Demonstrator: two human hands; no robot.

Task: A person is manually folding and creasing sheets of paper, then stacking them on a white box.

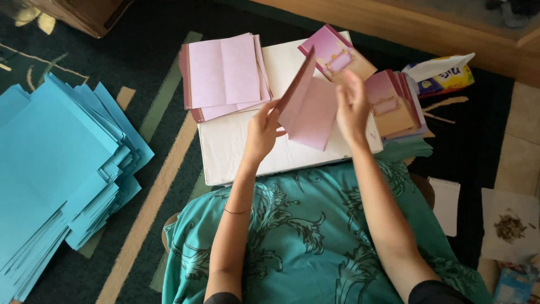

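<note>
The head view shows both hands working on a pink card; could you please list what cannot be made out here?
- Pink card: its printed face, turned away from the head camera.
- Right hand: blurred, so its grip is unclear.
- Left hand: fingertips hidden behind the card.
- Blue paper stack: cut off by the left edge.
- Small pile on white sheet: too small to identify.

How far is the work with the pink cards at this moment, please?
Seemingly done: a stack of pale pink folded sheets lies on the white board. In hand: the left hand and right hand hold one pink card. Seemingly left: the pile of printed cards beside them.
</note>
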